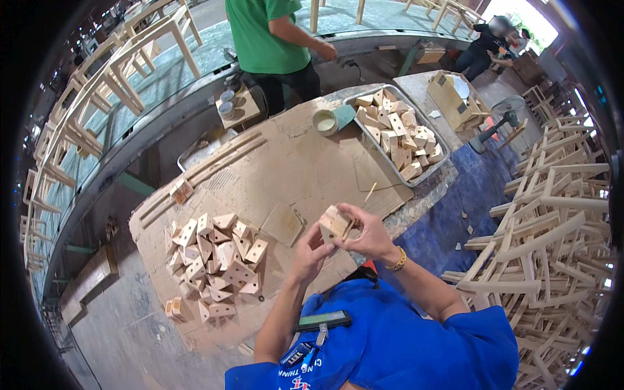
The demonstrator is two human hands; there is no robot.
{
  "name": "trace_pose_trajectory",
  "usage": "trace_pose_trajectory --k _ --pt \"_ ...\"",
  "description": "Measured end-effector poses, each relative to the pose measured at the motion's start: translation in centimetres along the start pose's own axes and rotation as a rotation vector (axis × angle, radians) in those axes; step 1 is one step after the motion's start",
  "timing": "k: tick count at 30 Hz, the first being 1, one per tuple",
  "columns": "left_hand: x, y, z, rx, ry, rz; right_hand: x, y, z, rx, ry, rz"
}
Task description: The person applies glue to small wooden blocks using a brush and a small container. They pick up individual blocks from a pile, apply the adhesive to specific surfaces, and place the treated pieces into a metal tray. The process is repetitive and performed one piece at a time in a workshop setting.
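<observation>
A: Blue shirt (409, 338), lower centre. Hands?
B: Left hand (312, 252), right hand (369, 236), partly closed, grip drilled wooden block (334, 221), frame centre; the right apparently also holds thin stick (371, 192).
A: Step?
B: Probably stick work; next needs steady grip.

White capitals, broken by folds, run across the front of the worker's blue shirt (416, 338), with red print (300, 385) close by. A small dark blue badge (296, 355) there bears pale letters too. Faint dark strokes mark the cardboard (312, 170), too blurred for me to read.
</observation>
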State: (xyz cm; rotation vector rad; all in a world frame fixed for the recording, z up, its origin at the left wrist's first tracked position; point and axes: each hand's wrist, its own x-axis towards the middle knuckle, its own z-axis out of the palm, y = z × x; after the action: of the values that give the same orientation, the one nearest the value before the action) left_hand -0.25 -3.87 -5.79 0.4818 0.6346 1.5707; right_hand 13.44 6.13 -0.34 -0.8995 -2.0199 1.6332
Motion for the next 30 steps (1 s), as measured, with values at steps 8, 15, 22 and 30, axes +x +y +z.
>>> trace_pose_trajectory --k 8,15,22,30 --pt "1.0 1.8 -0.2 0.086 0.053 -0.160 2.9 1.2 -2.3 -0.024 -0.191 -0.125" --pt "3.8 0.8 -1.1 0.127 0.354 -0.018 17.4 1.2 -14.2 0.320 0.089 -0.233" --pt "5.1 0.2 -2.9 0.041 0.552 0.068 31.1 7.4 -19.0 -0.525 0.155 -0.517" --pt "5.4 0.4 -2.5 0.156 0.564 0.062 34.5 9.7 -18.6 -1.286 -0.368 -0.530"
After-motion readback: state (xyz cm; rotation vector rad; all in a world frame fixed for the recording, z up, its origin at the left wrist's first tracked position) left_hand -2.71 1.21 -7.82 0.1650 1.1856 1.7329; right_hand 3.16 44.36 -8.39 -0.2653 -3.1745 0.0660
